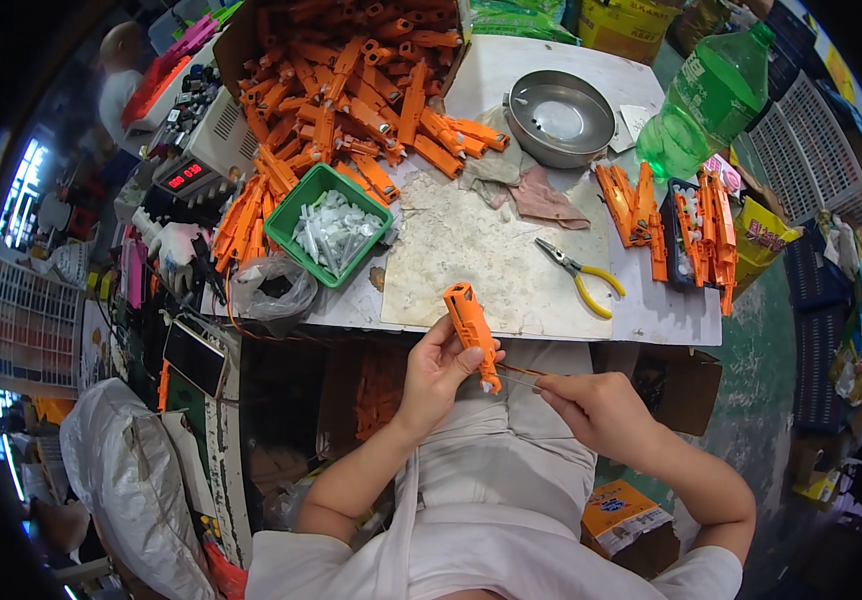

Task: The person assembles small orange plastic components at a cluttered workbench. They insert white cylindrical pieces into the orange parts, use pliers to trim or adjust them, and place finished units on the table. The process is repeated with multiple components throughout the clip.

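My left hand (433, 372) is closed around an orange plastic part (468, 318), long and narrow with openings at its upper end. It is held tilted in front of the table's near edge, above my lap. My right hand (591, 405) pinches a thin wire-like tool (521, 374), whose far end reaches toward the lower end of the orange part. Whether its tip touches the part I cannot make out. On the worn board beyond my hands lie pliers (584, 277) with yellow handles, jaws apart. A green bin (284, 233) of clear-white plastic pieces (336, 232) stands to the left.
Many orange parts (341, 90) heap up at the far left. A metal bowl (561, 148) and rags (548, 198) lie at the back. At right are more orange parts (641, 210), a dark box (673, 250) and a green bottle (696, 105). Another person (121, 85) is far left.
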`<state>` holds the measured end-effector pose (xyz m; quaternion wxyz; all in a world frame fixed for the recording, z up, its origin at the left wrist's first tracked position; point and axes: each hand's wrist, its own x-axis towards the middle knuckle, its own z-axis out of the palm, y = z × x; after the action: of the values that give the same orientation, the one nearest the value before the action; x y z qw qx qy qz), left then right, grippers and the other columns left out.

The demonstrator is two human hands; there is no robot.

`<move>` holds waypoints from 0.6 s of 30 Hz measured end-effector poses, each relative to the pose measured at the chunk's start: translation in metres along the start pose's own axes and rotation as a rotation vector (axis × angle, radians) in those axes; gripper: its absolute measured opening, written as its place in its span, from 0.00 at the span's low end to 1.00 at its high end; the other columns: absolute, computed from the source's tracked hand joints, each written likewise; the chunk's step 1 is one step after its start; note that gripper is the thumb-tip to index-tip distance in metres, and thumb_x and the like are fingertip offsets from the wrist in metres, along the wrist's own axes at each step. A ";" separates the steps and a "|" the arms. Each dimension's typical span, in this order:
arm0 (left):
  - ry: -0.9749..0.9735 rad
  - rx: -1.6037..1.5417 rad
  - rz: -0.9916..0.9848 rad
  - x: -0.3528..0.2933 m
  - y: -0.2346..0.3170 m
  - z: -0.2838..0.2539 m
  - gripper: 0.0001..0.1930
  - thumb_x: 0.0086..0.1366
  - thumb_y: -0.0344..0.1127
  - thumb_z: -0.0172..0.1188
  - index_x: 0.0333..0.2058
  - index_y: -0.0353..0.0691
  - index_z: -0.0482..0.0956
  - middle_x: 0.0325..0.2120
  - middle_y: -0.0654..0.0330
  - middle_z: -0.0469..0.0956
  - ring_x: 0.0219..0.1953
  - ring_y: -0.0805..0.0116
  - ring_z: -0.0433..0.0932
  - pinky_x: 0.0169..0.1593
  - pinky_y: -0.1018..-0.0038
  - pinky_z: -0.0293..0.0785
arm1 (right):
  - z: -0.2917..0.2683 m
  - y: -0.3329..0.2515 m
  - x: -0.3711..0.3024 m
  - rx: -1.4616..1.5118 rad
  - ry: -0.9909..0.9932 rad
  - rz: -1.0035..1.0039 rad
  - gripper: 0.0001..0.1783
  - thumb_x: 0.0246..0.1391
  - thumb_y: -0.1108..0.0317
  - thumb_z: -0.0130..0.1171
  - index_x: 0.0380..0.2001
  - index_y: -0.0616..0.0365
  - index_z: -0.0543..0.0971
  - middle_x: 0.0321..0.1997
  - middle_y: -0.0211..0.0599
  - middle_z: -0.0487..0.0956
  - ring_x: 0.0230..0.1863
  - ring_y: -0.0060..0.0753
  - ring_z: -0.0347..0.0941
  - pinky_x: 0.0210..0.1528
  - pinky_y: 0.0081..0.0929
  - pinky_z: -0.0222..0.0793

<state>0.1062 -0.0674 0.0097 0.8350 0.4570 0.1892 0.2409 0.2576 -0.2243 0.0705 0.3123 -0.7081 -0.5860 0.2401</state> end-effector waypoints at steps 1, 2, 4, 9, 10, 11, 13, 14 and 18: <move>-0.011 -0.002 0.009 -0.001 -0.002 -0.002 0.25 0.63 0.29 0.57 0.57 0.31 0.61 0.45 0.56 0.72 0.44 0.66 0.77 0.52 0.61 0.76 | -0.011 -0.006 0.006 0.070 -0.105 0.106 0.08 0.54 0.68 0.57 0.35 0.60 0.81 0.23 0.42 0.78 0.18 0.39 0.73 0.22 0.32 0.68; -0.019 0.014 0.007 -0.003 -0.002 -0.001 0.25 0.63 0.28 0.57 0.57 0.31 0.61 0.45 0.56 0.72 0.44 0.66 0.77 0.52 0.61 0.76 | -0.018 -0.009 0.011 0.139 -0.208 0.213 0.08 0.55 0.68 0.57 0.35 0.60 0.81 0.23 0.42 0.78 0.18 0.39 0.74 0.22 0.32 0.68; -0.037 0.047 0.003 -0.004 -0.003 0.000 0.24 0.63 0.28 0.57 0.57 0.31 0.61 0.45 0.56 0.71 0.45 0.66 0.76 0.52 0.60 0.76 | -0.021 0.004 0.018 0.278 -0.301 0.322 0.09 0.55 0.67 0.56 0.33 0.59 0.82 0.24 0.43 0.79 0.20 0.41 0.74 0.23 0.35 0.68; 0.038 0.051 0.012 -0.003 -0.005 0.005 0.23 0.64 0.28 0.56 0.56 0.32 0.62 0.43 0.56 0.73 0.45 0.67 0.76 0.52 0.62 0.76 | -0.009 -0.006 0.006 -0.198 -0.156 -0.017 0.11 0.50 0.69 0.56 0.37 0.58 0.79 0.22 0.37 0.76 0.21 0.35 0.74 0.21 0.31 0.67; 0.056 0.048 0.018 -0.002 -0.006 0.005 0.23 0.64 0.28 0.56 0.56 0.32 0.62 0.42 0.56 0.73 0.45 0.67 0.76 0.52 0.62 0.76 | -0.003 -0.012 -0.002 -0.395 -0.128 -0.115 0.12 0.48 0.70 0.56 0.39 0.57 0.78 0.21 0.36 0.75 0.21 0.34 0.74 0.20 0.30 0.67; 0.067 0.030 0.013 -0.001 -0.005 0.005 0.23 0.64 0.28 0.56 0.56 0.33 0.62 0.42 0.56 0.74 0.44 0.67 0.77 0.52 0.62 0.76 | 0.000 -0.015 -0.005 -0.592 -0.100 -0.214 0.14 0.47 0.71 0.57 0.40 0.56 0.77 0.21 0.34 0.74 0.21 0.33 0.74 0.20 0.29 0.67; 0.088 -0.004 0.013 0.003 0.000 0.006 0.22 0.64 0.27 0.55 0.56 0.33 0.62 0.41 0.56 0.74 0.44 0.67 0.77 0.52 0.63 0.76 | -0.001 -0.012 -0.003 -0.550 -0.049 -0.197 0.16 0.44 0.72 0.56 0.41 0.53 0.75 0.21 0.33 0.73 0.21 0.32 0.74 0.19 0.29 0.67; 0.101 -0.034 0.028 0.006 0.001 0.005 0.22 0.64 0.27 0.55 0.56 0.33 0.62 0.41 0.56 0.74 0.44 0.66 0.77 0.52 0.63 0.76 | -0.002 -0.009 -0.001 -0.530 -0.020 -0.193 0.18 0.43 0.72 0.56 0.41 0.52 0.74 0.21 0.33 0.72 0.21 0.32 0.74 0.19 0.29 0.68; 0.127 -0.156 0.114 0.024 0.004 -0.001 0.21 0.65 0.28 0.54 0.56 0.34 0.62 0.41 0.54 0.74 0.43 0.65 0.78 0.53 0.63 0.76 | -0.016 0.027 0.035 -0.457 0.328 -0.172 0.13 0.48 0.71 0.56 0.40 0.52 0.77 0.22 0.34 0.73 0.21 0.35 0.74 0.19 0.33 0.66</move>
<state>0.1245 -0.0515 0.0104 0.8394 0.3843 0.1964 0.3304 0.2943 -0.1959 0.0629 0.2544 -0.7372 -0.6245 -0.0430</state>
